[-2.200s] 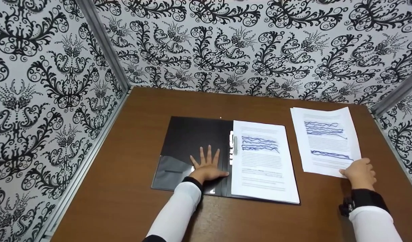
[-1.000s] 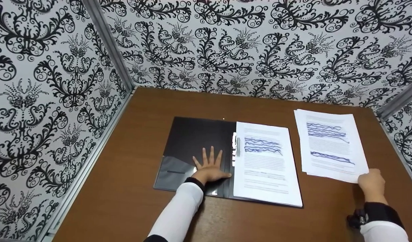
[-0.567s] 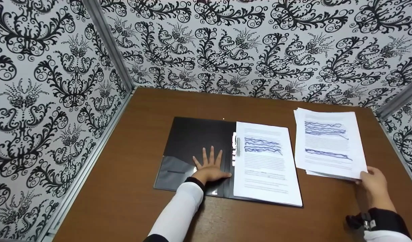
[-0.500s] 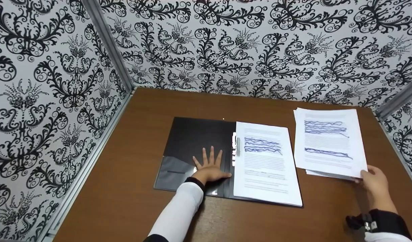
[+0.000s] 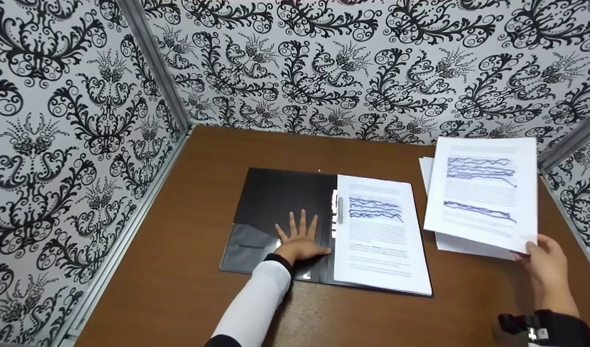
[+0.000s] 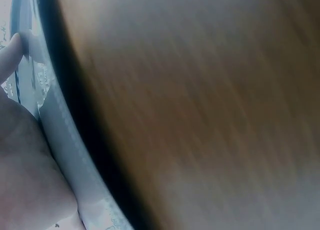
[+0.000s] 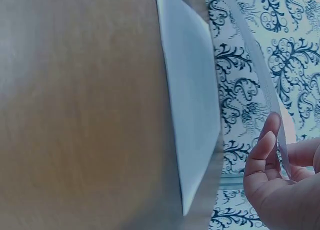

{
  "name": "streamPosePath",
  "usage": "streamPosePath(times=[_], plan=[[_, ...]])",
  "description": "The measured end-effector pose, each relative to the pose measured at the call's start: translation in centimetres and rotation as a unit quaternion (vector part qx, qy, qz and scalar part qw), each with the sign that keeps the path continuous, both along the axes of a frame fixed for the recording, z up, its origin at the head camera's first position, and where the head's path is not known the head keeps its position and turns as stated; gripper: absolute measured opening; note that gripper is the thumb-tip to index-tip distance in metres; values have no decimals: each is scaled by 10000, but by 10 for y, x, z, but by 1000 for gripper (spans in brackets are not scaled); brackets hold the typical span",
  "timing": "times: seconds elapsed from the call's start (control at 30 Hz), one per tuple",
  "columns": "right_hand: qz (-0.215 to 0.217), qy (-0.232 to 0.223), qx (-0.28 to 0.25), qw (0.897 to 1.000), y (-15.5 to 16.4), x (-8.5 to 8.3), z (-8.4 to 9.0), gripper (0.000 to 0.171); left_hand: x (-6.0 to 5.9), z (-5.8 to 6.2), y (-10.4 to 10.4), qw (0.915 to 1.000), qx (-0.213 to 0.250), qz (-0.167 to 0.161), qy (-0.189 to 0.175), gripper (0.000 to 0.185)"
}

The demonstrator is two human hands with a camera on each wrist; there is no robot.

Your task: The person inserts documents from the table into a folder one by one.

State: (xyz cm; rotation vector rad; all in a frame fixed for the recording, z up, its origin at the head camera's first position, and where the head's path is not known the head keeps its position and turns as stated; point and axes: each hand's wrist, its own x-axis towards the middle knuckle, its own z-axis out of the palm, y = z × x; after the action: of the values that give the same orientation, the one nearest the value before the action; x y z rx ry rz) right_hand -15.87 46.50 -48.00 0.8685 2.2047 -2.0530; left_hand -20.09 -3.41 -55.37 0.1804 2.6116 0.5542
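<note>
My left hand (image 5: 299, 246) rests flat with spread fingers on the left cover of an open black folder (image 5: 285, 190). In the left wrist view, part of the left hand (image 6: 25, 170) lies against the folder's surface (image 6: 70, 155). My right hand (image 5: 549, 260) pinches the lower right corner of printed paper (image 5: 482, 193) with blue scribbled lines. The right wrist view has this held paper (image 7: 265, 79) nearly edge-on between thumb and fingers, raised above other white sheets (image 7: 192, 89) on the table. Those lower sheets (image 5: 468, 245) are mostly hidden behind it in the head view.
A stack of printed pages (image 5: 372, 262) with blue scribbles lies on the folder's right side, beside a metal clasp (image 5: 340, 210). The brown table (image 5: 179, 231) meets patterned walls (image 5: 314, 72) at the back and left.
My right hand has gripped the top paper by its corner and lifted it up and slightly rightward off the sheets beneath. The left hand stays on the folder.
</note>
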Motion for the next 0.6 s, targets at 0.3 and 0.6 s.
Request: streamPosePath(times=[0.3,0.6], plan=[[-61,627,-854,9944,-19,15,1,15,-5,-9,0,10000,-19,-7,-64,104],[823,629,-571,9930,-51,23,-3,17,-5,-10,0,10000,-25,-12,-29,105]])
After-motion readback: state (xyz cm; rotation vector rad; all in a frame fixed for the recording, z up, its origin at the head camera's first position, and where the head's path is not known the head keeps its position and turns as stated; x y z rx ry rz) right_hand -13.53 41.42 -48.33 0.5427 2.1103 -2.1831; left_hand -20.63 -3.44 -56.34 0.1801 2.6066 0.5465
